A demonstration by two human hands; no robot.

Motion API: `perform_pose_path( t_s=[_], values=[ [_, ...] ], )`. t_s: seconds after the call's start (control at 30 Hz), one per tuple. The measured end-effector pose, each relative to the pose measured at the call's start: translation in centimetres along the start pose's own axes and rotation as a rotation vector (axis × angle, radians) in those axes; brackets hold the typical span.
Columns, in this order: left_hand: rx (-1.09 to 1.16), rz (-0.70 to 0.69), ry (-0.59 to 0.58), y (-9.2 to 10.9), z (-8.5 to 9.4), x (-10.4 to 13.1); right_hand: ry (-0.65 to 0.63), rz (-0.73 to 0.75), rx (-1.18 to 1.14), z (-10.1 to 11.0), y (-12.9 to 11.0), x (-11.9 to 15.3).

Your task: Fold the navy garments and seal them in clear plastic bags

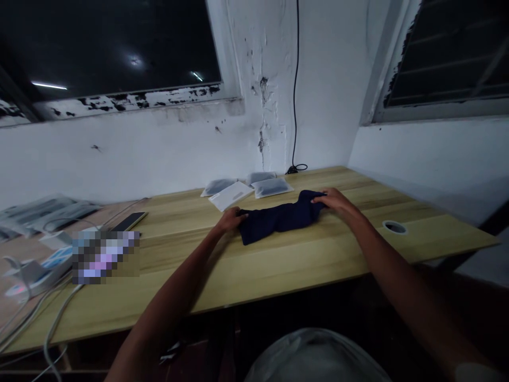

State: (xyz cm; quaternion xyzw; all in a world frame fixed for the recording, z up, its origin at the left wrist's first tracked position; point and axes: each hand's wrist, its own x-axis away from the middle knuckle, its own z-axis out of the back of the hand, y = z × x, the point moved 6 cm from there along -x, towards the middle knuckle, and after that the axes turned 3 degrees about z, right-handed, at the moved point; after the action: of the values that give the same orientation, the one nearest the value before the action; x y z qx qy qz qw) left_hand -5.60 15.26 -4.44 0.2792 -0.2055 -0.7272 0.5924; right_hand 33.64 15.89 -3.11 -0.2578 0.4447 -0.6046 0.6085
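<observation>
A dark navy cloth stretches lengthwise over the middle of the wooden table, between my two hands. At its left end, my left hand pinches the upper corner between thumb and fingers. My right hand grips the bunched right end, which is raised a little higher in the picture. The cloth's lower left corner hangs down towards the tabletop; whether it touches the wood is hard to tell.
Behind the cloth lie several flat packets and a white card. To the left are a phone, a power strip with cables, and stacked grey packets. A round hole is at the right.
</observation>
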Motion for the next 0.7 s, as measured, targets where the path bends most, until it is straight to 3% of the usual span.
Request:
perform_pose_path(
  t_s=[0.1,0.13,0.23,0.3,0.43,0.53,0.7],
  values=[
    [0.131,0.114,-0.024,-0.5,0.0,0.2,0.083,0.029,-0.263,-2.2,-2.3,1.4],
    [0.169,0.144,-0.058,-0.5,-0.1,0.3,0.016,0.1,-0.356,-3.6,-3.6,2.1],
    [0.244,0.159,-0.163,-0.2,0.0,0.8,-0.419,0.375,-0.488,-7.7,-7.5,5.0],
    [0.247,0.15,-0.193,0.0,0.3,1.2,-0.512,0.562,-0.416,-8.4,-8.9,6.7],
    [0.209,0.167,-0.223,0.0,0.7,1.5,-0.414,0.845,-0.091,-7.6,-9.2,8.0],
    [0.167,0.15,-0.117,0.1,0.9,1.1,-0.507,0.958,0.138,-8.8,-8.6,8.8],
    [0.2,0.104,0.321,1.0,2.6,1.1,-0.598,0.978,0.341,-11.8,-8.6,10.4]
  ],
)
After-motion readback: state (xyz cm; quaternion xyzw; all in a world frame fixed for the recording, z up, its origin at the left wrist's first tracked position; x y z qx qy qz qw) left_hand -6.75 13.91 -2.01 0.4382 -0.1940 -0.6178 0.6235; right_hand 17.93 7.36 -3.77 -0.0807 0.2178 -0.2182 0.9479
